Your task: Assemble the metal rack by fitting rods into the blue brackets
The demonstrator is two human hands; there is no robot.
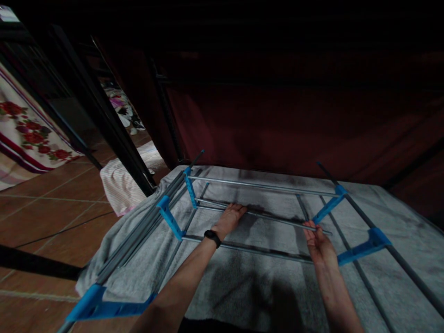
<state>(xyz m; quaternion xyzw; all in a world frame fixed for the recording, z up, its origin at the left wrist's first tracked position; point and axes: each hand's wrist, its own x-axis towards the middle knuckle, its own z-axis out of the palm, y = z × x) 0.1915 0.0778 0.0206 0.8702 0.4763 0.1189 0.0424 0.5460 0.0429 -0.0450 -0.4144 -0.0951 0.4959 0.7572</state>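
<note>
A thin metal rod [277, 219] runs between my two hands across the middle of a frame of grey tubes and blue plastic brackets. My left hand [233, 218], with a black band at the wrist, is closed over the rod from above. Palm up, my right hand [318, 240] grips the same rod near its right end, which sticks out past the fingers. Beside that hand are a blue bracket [328, 209] and a nearer blue bracket [364, 248]. Further blue brackets [169, 217] join the tubes on the left. A long crossbar [270, 186] spans the far side.
Several loose grey tubes [145, 222] lie along the left edge of the grey blanket [249, 286]. A dark red curtain [260, 129] hangs behind. Dark metal posts [100, 106] stand at left, above a tiled floor [45, 217] with a cable and striped cloth [121, 185].
</note>
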